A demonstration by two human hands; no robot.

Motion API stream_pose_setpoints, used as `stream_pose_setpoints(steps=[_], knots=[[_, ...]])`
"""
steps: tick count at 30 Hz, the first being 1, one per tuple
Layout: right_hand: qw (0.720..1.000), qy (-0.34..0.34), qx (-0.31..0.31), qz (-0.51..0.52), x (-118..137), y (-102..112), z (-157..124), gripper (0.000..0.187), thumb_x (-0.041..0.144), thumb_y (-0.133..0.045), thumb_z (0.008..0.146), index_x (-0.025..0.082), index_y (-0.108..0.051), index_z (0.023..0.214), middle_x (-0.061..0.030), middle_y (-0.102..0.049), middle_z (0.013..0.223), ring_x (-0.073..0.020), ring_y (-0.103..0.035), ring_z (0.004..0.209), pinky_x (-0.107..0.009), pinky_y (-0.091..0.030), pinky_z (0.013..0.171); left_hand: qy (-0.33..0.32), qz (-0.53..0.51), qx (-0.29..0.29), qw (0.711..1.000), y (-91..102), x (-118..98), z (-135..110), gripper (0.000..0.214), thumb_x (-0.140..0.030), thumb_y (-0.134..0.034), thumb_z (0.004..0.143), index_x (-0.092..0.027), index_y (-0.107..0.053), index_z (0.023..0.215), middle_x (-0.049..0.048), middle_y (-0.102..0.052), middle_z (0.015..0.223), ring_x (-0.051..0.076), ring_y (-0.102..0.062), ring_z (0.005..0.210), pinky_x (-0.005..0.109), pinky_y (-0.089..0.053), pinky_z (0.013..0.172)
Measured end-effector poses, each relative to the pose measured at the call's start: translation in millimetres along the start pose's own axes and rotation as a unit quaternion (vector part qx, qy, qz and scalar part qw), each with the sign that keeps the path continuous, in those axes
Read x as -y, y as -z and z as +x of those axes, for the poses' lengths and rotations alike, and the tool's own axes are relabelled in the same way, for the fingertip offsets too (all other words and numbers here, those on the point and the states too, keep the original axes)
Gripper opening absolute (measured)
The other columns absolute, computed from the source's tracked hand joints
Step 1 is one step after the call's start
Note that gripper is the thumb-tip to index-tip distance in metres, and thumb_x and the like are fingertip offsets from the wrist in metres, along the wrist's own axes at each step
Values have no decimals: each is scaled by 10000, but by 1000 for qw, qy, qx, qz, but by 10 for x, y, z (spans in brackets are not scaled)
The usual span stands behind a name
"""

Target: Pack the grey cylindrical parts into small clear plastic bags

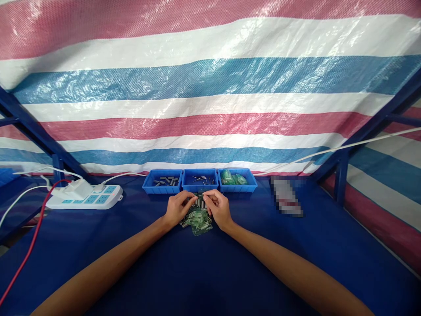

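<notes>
My left hand (177, 208) and my right hand (219, 209) face each other at the middle of the blue table. Thumb and fingers of each are closed in a pinch on the upper edge of a small green-tinted plastic bag (199, 192) stretched between them. Just below it, small silvery metal pieces show through. A pile of similar green plastic bags (198, 219) with metal pieces lies under and in front of my fingers. The fingertips partly cover the held bag, so its opening cannot be made out.
Behind my hands stand three blue bins: one with grey cylinders (166, 181), one with thin metal pins (203, 180), one with green bags (233, 177). A white power strip (88, 196) with cables is at left. A blurred-out object (287, 196) lies at right on the table (210, 276).
</notes>
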State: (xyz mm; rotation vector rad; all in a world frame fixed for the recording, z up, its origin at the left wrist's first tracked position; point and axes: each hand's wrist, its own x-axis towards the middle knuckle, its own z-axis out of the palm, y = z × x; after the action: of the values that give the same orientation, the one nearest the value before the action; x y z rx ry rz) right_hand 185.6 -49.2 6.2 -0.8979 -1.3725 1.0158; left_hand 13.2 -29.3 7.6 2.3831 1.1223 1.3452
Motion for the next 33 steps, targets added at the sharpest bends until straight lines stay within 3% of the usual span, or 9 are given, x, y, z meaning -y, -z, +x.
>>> stream_pose_setpoints(steps=[12,25,33], knots=[[1000,6,25,-13,-17,-6,2,160,338,-538,863,182,-536,828,79,-405,476,-64,-388,357,-190,-313,388,-33,-20,31,999,-19,87,-25,195,-295,-514,901,-150,-604,809,8,-599,693,100,-537,599,197,-396,576],[998,-5,43,-51,-1,-16,-14,268,404,-511,869,172,-553,742,63,-409,456,-79,-388,388,-207,-321,420,-33,-25,57,998,3,65,-14,304,-288,-439,932,-143,-571,700,-2,-519,595,96,-475,546,212,-363,547],[997,-2,39,-71,-18,-15,-15,345,422,-474,887,171,-514,654,57,-414,449,-77,-388,398,-204,-323,434,-38,-22,46,998,7,55,-7,224,-325,-499,906,-151,-609,817,0,-601,669,89,-524,551,191,-389,545]])
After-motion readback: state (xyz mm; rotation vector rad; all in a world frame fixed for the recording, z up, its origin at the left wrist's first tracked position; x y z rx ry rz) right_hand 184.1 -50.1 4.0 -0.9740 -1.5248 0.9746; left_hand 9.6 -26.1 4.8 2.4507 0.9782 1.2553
